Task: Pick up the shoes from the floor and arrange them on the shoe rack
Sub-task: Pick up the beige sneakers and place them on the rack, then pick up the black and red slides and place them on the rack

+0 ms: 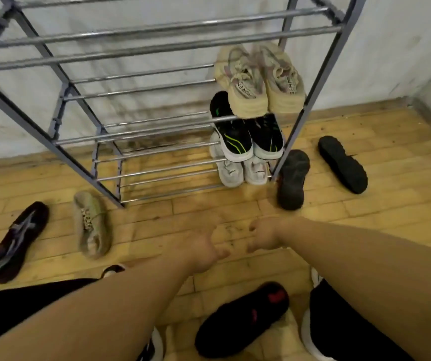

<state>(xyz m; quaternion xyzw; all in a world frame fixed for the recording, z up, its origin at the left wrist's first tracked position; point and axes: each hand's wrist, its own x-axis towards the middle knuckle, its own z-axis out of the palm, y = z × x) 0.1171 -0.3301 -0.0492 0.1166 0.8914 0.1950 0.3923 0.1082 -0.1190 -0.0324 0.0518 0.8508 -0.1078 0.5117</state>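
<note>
A grey metal shoe rack [141, 48] stands against the wall. At its right end sit three pairs, one per shelf: beige sneakers [258, 79], black sneakers with green stripes [248, 138], white sneakers [240, 170]. On the floor lie a beige shoe [92, 225], a dark maroon shoe [14, 243], two black shoes sole-up [292, 178] [341, 164], and a black shoe with red marks [243, 319]. My left hand [204, 248] and my right hand [263, 237] hover low over bare floor in front of the rack, fingers curled, holding nothing.
The floor is yellowish wood planks [365, 212]. A stained white wall [157, 100] runs behind the rack and meets a second wall at the right corner. My knees in black fabric [14, 308] and my own white-soled shoes show at the bottom edge.
</note>
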